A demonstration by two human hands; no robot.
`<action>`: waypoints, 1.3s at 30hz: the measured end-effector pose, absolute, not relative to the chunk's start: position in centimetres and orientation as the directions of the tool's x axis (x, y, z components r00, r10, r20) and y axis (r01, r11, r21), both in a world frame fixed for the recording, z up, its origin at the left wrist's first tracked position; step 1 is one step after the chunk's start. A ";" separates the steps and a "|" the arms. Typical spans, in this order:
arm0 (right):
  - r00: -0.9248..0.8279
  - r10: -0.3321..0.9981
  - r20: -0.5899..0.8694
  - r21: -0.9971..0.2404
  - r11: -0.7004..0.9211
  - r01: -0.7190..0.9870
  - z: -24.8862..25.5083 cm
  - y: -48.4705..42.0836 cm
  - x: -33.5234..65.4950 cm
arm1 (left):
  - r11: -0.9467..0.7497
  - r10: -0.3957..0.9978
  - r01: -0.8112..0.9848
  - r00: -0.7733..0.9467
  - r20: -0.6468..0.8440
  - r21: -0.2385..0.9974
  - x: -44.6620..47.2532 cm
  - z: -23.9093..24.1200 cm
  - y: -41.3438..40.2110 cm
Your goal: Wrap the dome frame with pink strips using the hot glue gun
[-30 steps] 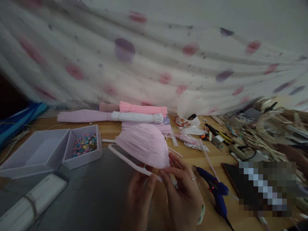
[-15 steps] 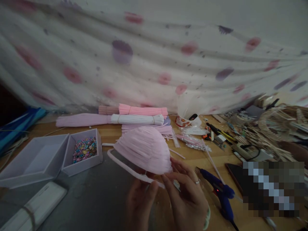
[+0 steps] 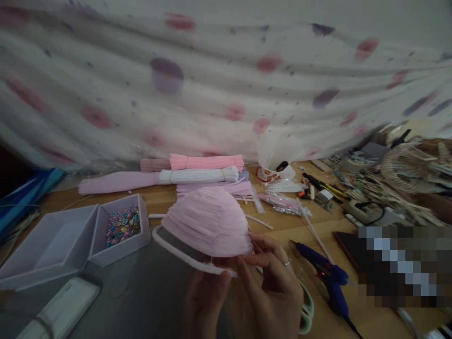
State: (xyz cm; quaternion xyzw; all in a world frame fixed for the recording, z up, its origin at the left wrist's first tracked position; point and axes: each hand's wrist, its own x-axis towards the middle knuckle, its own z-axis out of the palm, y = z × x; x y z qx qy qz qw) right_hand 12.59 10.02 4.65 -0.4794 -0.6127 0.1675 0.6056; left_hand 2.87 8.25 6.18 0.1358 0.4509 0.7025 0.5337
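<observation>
Before me is a pale pink dome built from rows of fuzzy pipe cleaners, tilted with its open underside toward me. A loose pipe cleaner curves out from its left side and under its lower edge. My left hand grips that pipe cleaner between thumb and fingers. With thumb and fingers closed, my right hand pinches the dome's lower right edge. Fingers partly hide what lies under the dome. Close by my right wrist are the pale green handles of scissors.
A blue glue gun with a red light lies at right, near a dark phone-like slab. At left are a white box of beads and an empty-looking box. Pipe cleaner bundles lie behind, beside a paper cup.
The view has shifted slightly. Both hands keep their hold on the dome and the loose pipe cleaner. More of the green scissor handles shows beside my right wrist.
</observation>
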 end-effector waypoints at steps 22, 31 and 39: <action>0.196 0.765 0.613 -0.764 0.511 0.395 4.2 9.9 12.3 | 0.030 0.863 -0.605 -0.385 -0.326 0.795 2.1 5.5 7.6; 0.143 0.760 0.634 -0.724 0.518 0.455 4.6 10.1 12.6 | 0.109 0.852 -0.506 -0.396 -0.342 0.856 2.4 5.8 7.0; 0.140 0.757 0.638 -0.716 0.518 0.467 4.9 10.1 12.3 | 0.069 0.889 -0.485 -0.367 -0.274 0.872 2.4 5.5 7.2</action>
